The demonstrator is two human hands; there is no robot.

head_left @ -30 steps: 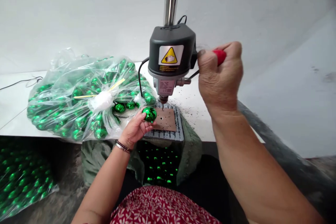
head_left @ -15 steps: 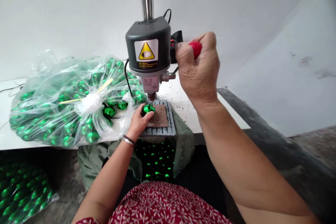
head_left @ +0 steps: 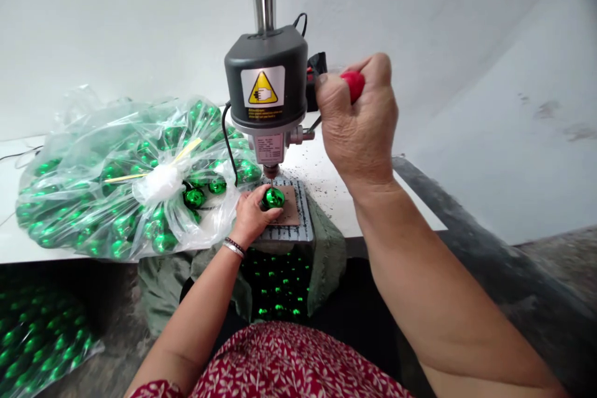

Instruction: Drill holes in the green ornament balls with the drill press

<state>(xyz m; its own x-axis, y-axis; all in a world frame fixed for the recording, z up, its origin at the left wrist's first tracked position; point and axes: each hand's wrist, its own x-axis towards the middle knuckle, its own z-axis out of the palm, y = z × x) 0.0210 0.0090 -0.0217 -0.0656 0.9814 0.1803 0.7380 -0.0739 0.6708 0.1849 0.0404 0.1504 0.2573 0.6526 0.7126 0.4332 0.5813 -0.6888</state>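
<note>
A shiny green ball (head_left: 275, 198) sits on the brown board (head_left: 290, 211) under the bit of a small drill press (head_left: 267, 78). My left hand (head_left: 253, 212) grips the ball from its left side, thumb at the front and fingers behind. Up on the right, my right hand (head_left: 357, 118) is wrapped around the red knob (head_left: 353, 85) of the press's lever. The drill bit is thin, and its tip is close above the ball; whether it touches cannot be made out.
A clear plastic bag (head_left: 163, 183) full of green balls lies left of the press on the white table (head_left: 410, 211). Dark shavings litter the grey base (head_left: 305, 224). More green balls (head_left: 280, 286) are below the table edge, beside green cloth (head_left: 329, 261). Another filled bag (head_left: 41, 336) is at lower left.
My left hand has moved the green ball slightly right, under the drill bit. My right hand stays on the red knob, with only a small shift in view.
</note>
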